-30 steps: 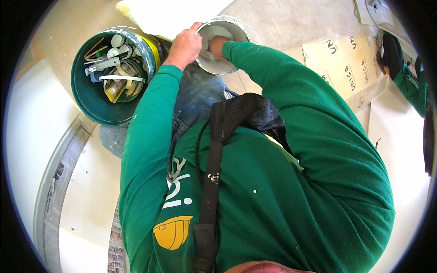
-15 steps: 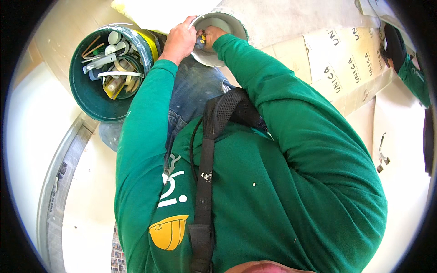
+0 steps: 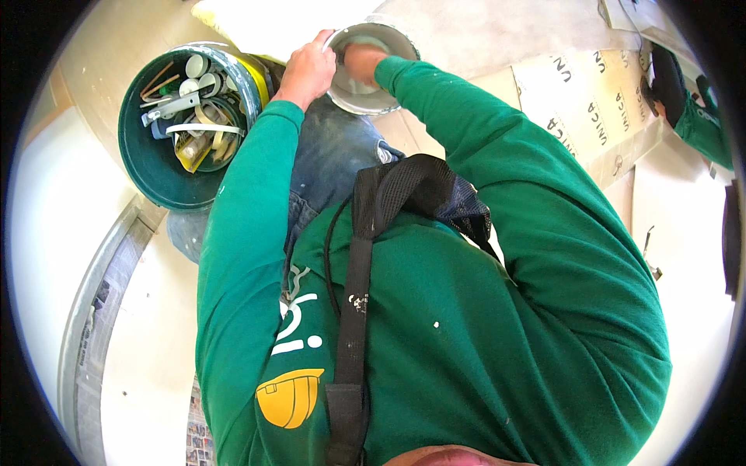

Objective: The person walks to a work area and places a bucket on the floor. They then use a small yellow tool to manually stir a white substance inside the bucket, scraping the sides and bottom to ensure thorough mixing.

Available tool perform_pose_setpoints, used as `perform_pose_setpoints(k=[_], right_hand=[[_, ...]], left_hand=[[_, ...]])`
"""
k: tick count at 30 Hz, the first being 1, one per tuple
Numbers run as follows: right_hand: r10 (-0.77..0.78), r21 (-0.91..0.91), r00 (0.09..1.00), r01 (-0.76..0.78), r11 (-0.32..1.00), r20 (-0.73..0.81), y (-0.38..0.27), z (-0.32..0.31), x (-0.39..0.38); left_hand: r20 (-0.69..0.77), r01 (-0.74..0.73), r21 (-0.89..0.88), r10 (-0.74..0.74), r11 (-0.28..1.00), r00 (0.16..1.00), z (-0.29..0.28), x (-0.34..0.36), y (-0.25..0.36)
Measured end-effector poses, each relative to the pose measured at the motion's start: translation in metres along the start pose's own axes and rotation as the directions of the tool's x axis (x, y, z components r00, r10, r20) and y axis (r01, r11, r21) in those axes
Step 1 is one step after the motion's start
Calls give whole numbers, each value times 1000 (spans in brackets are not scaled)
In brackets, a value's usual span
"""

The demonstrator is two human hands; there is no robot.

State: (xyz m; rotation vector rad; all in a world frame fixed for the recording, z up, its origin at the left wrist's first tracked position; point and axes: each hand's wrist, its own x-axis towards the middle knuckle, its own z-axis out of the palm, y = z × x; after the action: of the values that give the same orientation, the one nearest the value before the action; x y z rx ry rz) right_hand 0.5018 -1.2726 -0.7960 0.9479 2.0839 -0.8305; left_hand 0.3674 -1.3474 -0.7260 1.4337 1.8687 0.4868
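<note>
My left hand is closed on the rim of a pale grey bucket held above my jeans-clad legs. My right hand reaches down inside that bucket, with its fingers out of view. Beside my left forearm stands a dark green bucket holding an inner container with several tools and odds and ends, among them white lids, a flat metal piece, pale rings and some yellow plastic. A pale yellow-edged sheet or sack lies just beyond my left hand.
Printed cardboard covers floor on the right. A green and black bundle, hard to make out, lies at the far right. A curved-looking metal strip runs along the left over newspaper. A small dark object lies on white surface at right.
Both hands and the grey bucket have shifted up and slightly left since a second ago. Half a second ago something yellow and dark showed at my right fingers; now it is hidden.
</note>
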Motion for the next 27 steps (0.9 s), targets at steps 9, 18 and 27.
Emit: perform_pose_setpoints(k=[9, 18, 27], right_hand=[[-166, -120, 958, 198, 973, 232, -17, 24, 11], [232, 267, 934, -158, 951, -272, 19, 43, 37], [276, 284, 953, -231, 931, -128, 17, 21, 17]], left_hand=[[-12, 15, 13, -14, 1000, 1000, 0, 1, 0], [-16, 18, 18, -18, 1000, 1000, 3, -3, 0], [35, 62, -23, -61, 998, 998, -2, 3, 5]])
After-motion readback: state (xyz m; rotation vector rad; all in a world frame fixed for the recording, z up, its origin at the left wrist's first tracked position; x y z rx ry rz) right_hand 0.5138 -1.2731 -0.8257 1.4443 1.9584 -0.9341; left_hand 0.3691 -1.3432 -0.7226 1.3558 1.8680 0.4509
